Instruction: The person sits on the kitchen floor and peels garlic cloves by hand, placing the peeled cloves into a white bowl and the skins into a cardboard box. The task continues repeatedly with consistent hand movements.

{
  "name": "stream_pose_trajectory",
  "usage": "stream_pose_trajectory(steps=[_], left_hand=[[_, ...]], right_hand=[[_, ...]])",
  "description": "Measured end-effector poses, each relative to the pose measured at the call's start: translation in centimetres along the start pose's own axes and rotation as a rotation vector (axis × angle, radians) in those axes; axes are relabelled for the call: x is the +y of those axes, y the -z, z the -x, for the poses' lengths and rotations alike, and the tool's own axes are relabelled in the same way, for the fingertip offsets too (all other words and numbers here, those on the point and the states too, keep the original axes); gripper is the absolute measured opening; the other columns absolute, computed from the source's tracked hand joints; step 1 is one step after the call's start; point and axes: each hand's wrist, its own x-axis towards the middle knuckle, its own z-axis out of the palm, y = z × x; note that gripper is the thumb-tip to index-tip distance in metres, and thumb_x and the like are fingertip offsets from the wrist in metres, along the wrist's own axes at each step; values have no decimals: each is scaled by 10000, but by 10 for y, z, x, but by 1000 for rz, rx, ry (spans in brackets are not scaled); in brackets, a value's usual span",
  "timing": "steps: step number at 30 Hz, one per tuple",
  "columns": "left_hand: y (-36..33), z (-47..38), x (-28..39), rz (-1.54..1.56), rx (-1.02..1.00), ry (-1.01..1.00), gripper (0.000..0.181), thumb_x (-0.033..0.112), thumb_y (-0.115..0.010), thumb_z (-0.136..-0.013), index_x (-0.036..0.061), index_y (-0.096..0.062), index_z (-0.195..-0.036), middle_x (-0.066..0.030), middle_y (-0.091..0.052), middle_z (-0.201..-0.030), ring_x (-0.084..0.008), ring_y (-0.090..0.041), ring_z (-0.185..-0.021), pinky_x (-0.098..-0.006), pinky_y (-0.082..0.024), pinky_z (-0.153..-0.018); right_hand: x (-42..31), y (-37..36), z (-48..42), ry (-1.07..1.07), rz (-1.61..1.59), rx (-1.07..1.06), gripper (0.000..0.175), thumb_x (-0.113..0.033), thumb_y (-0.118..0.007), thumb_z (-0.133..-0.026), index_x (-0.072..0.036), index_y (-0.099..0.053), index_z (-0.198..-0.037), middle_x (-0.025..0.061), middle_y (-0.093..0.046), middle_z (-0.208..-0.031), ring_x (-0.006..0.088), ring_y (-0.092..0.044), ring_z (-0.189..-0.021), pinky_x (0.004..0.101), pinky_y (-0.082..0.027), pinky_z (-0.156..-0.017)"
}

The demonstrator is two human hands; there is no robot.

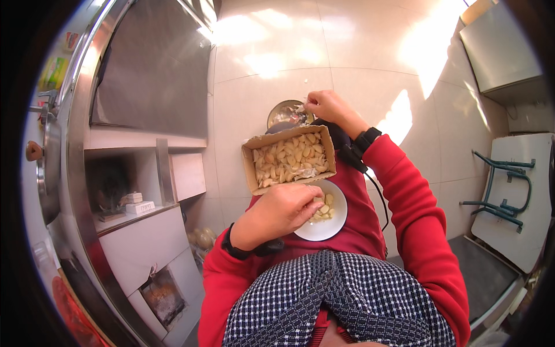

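A cardboard box (248, 171) full of garlic cloves (290, 154), many still in their skins, stands before me. Just nearer, a white bowl (318, 232) rests on my lap with several peeled garlic cloves (328, 200) in it. My left hand (288, 206) hovers over the bowl's left side, fingers bent; whether a clove is between them is hidden. Beyond the box, a round bin (274, 115) holds papery garlic skins (286, 116). At its right rim, my right hand (331, 108) has its fingertips drawn together on a scrap of garlic skin (305, 104).
A tiled counter (143, 251) with open niches runs along the left. A folded table (511, 195) with green metal legs leans at the right. A black cable (383, 201) hangs beside my right leg. One small white scrap (306, 81) lies on the tiled floor (269, 82).
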Motion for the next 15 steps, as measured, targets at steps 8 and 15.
stream_pose_trajectory(steps=[8, 15], left_hand=[[25, -1, -11, -70, 271, 94, 88, 52, -593, -792, -3, -583, -859, -163, -595, -740, -322, -589, -645, -370, -475, -576], [22, -13, -29, -215, 115, 57, 99, 57, -578, -798, -13, -572, -868, -165, -595, -767, -325, -581, -692, -364, -466, -616]], right_hand=[[-17, -4, 4, 55, -64, 8, 242, -201, -544, -799, -15, -647, -915, 195, -627, -794, 319, -606, -736, 369, -471, -668], [-23, -5, 8, 21, -139, 3, 241, -219, -549, -792, -24, -660, -878, 201, -628, -789, 337, -608, -737, 374, -481, -680]])
